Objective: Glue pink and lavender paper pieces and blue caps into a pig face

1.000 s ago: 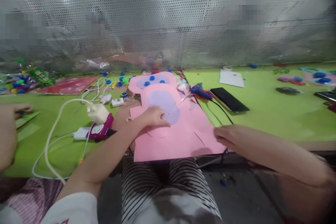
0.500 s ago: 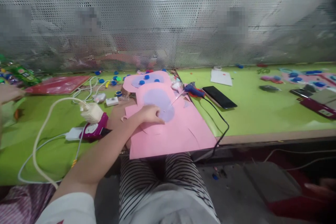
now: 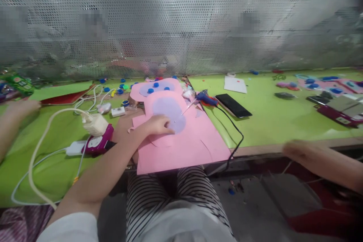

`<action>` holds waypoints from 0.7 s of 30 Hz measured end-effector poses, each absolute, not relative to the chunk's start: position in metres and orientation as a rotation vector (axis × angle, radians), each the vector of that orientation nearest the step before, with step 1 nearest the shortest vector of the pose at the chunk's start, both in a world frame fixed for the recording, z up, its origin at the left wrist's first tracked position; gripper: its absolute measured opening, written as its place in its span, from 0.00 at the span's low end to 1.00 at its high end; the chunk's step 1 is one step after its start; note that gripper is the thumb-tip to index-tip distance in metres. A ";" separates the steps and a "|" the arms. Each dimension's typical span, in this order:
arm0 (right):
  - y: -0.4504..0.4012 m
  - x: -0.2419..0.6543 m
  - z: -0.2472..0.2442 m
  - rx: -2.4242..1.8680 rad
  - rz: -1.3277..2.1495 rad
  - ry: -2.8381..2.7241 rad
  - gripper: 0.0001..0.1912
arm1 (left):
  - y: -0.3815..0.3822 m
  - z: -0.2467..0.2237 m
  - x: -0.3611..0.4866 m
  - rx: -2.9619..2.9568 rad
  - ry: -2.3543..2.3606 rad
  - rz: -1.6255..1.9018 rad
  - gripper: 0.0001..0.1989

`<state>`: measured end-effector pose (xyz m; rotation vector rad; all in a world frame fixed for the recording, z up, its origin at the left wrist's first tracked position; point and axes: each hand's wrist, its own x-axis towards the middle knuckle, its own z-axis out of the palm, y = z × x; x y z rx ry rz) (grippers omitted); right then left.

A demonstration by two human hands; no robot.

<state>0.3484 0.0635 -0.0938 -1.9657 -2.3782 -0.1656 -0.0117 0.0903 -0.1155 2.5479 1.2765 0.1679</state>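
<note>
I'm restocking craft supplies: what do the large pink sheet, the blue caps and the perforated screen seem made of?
Large pink sheet: matte card or foam, going by its flat, even surface.
Blue caps: probably plastic, being round and evenly coloured; finish too small to tell.
Screen: likely metal with a dull sheen, given regular holes and bright glints.

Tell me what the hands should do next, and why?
Maybe the right hand should ease toward the blue glue gun. The left hand is on the pink paper at the edge of the purple shape, and the glue gun lies just beyond, to the right. The right hand is off the paper, too blurred to tell if it holds anything.
</note>
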 end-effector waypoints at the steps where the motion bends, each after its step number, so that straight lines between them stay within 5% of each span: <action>1: 0.075 0.344 -0.091 -1.993 -0.164 -2.364 0.31 | 0.090 -0.116 -0.012 2.572 1.280 0.168 0.19; 11: 0.178 0.291 -0.077 -2.185 -0.080 -2.333 0.40 | 0.082 -0.108 -0.008 2.617 1.345 0.082 0.23; 21: 0.176 0.286 -0.111 -2.096 -0.326 -2.297 0.26 | 0.090 -0.101 -0.019 2.453 1.145 -0.024 0.24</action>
